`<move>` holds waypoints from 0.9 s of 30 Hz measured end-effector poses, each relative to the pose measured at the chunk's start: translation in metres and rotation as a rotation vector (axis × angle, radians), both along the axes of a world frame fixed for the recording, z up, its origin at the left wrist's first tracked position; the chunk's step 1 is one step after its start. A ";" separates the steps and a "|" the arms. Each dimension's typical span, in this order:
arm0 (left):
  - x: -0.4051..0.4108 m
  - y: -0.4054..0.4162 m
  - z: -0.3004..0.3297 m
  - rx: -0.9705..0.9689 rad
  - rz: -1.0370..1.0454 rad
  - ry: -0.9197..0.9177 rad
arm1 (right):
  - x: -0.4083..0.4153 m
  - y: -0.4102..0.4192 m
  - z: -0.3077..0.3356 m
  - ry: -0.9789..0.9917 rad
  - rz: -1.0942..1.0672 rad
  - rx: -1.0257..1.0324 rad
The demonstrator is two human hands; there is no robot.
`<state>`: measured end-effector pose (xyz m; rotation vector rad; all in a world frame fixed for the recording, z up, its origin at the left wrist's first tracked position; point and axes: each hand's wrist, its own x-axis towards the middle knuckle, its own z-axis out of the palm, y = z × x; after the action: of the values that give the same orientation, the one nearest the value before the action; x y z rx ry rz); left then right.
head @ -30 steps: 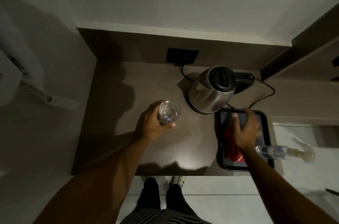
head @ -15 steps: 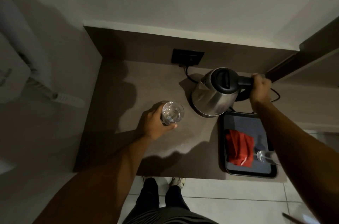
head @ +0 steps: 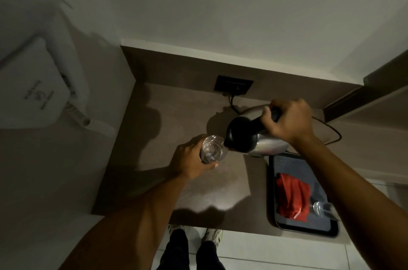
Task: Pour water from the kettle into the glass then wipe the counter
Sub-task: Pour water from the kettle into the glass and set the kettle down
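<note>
The steel kettle [head: 268,145] with a black lid and handle is lifted and tilted to the left, its spout right at the rim of the clear glass [head: 212,152]. My right hand [head: 289,120] grips the kettle's black handle. My left hand [head: 189,159] is wrapped around the glass, which stands on the brown counter [head: 167,119]. A red cloth [head: 292,196] lies folded in the dark tray [head: 276,181] at the right. I cannot tell whether water is flowing.
A black wall socket [head: 233,85] sits at the back with the kettle's cable [head: 331,135] trailing right. A small clear bottle [head: 321,208] lies in the tray under my right forearm. A white device [head: 33,84] hangs on the left wall. My feet stand below the counter's front edge.
My right hand went from the tray to the kettle's handle, then lifted the kettle and tipped it left over the glass. My left hand stayed on the glass.
</note>
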<state>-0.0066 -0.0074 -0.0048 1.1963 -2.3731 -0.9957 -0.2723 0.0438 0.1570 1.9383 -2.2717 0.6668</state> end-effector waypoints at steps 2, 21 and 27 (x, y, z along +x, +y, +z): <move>0.000 -0.001 0.000 0.002 -0.009 -0.011 | 0.007 -0.003 -0.001 0.109 0.036 -0.003; -0.002 -0.002 0.000 0.000 0.003 -0.075 | 0.016 -0.026 0.043 0.373 0.203 0.028; -0.001 -0.004 0.003 0.002 -0.010 -0.072 | 0.014 -0.026 0.056 0.366 0.197 0.031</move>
<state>-0.0075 -0.0112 -0.0017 1.2428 -2.4359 -0.9737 -0.2579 0.0177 0.2128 2.1096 -1.9022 0.2615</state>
